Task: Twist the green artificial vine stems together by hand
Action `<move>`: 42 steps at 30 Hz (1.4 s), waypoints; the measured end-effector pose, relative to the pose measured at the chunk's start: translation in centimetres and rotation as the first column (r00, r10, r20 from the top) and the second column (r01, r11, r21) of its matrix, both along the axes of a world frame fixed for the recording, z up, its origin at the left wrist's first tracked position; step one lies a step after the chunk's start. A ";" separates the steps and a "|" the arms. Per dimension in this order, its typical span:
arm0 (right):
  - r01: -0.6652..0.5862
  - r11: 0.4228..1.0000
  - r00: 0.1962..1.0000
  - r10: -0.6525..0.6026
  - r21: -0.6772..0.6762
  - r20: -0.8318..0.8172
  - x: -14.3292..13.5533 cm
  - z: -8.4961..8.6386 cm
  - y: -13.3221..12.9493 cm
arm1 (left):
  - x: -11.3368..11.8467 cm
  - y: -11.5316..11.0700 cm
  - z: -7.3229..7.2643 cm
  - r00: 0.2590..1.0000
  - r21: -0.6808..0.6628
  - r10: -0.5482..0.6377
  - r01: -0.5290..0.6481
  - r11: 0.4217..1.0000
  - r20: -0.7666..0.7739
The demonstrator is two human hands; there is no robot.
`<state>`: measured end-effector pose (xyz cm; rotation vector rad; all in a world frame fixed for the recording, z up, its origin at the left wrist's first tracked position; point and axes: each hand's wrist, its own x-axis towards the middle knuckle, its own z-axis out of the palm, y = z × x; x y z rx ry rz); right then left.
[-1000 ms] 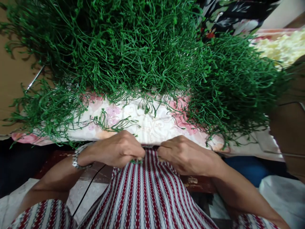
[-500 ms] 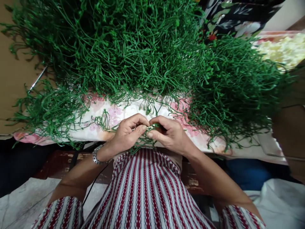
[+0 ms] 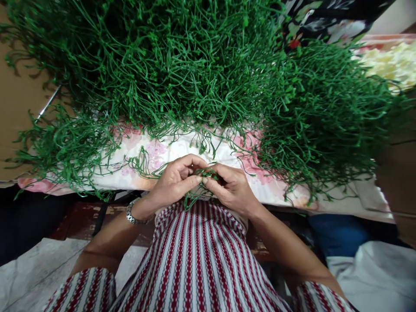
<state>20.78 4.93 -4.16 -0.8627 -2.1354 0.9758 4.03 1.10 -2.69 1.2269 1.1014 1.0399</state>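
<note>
My left hand [image 3: 173, 182] and my right hand [image 3: 232, 188] meet fingertip to fingertip over the near edge of a floral cloth [image 3: 169, 158]. Both pinch a small bunch of thin green plastic stems [image 3: 203, 175]; a few strands hang down below my fingers toward my striped red-and-white garment [image 3: 198, 260]. A metal watch sits on my left wrist. Behind my hands a big heap of the same green stems [image 3: 182, 65] covers most of the cloth.
A second mound of green stems [image 3: 321, 112] lies at the right. Pale yellow pieces [image 3: 390, 63] sit at the far right. A thin metal rod [image 3: 47, 104] lies on brown board at the left. A dark flowered fabric [image 3: 321, 21] is at the top.
My hands rose from my lap up to the cloth's edge and came together on the small green bunch. Over the last half second they barely shifted.
</note>
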 end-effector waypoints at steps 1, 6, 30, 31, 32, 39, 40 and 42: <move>-0.008 1.000 1.000 0.008 -0.002 0.004 0.1 0.0 0.0 | -0.1 0.0 0.1 0.999 -0.014 -0.001 0.001 1.000 -0.040; -0.045 0.998 0.998 0.042 -0.046 -0.050 0.4 -0.1 0.0 | -0.3 0.1 0.1 0.976 0.113 0.036 -0.011 0.994 -0.217; -0.530 0.814 0.837 0.457 0.239 0.299 2.2 1.8 0.1 | -0.5 0.6 2.5 0.591 0.202 -0.388 0.695 0.690 -0.707; -0.558 0.796 0.818 0.480 0.235 0.318 2.2 2.0 0.2 | -0.5 0.6 2.4 0.585 0.193 -0.413 0.709 0.678 -0.698; -0.578 0.783 0.803 0.497 0.230 0.329 2.2 2.2 0.3 | -0.6 0.6 2.3 0.577 0.182 -0.437 0.722 0.667 -0.690; -0.427 0.879 0.898 0.384 0.214 0.215 6.0 3.2 1.9 | -3.3 1.0 3.2 0.659 0.112 -0.466 0.638 0.762 -0.590; -0.344 0.905 0.934 0.302 0.251 0.192 6.5 3.4 2.2 | -3.5 1.2 3.2 0.724 0.104 -0.404 0.545 0.832 -0.559; -0.185 0.922 0.976 0.131 0.341 0.175 6.9 3.8 2.5 | -3.3 1.8 2.9 0.839 0.084 -0.260 0.339 0.937 -0.477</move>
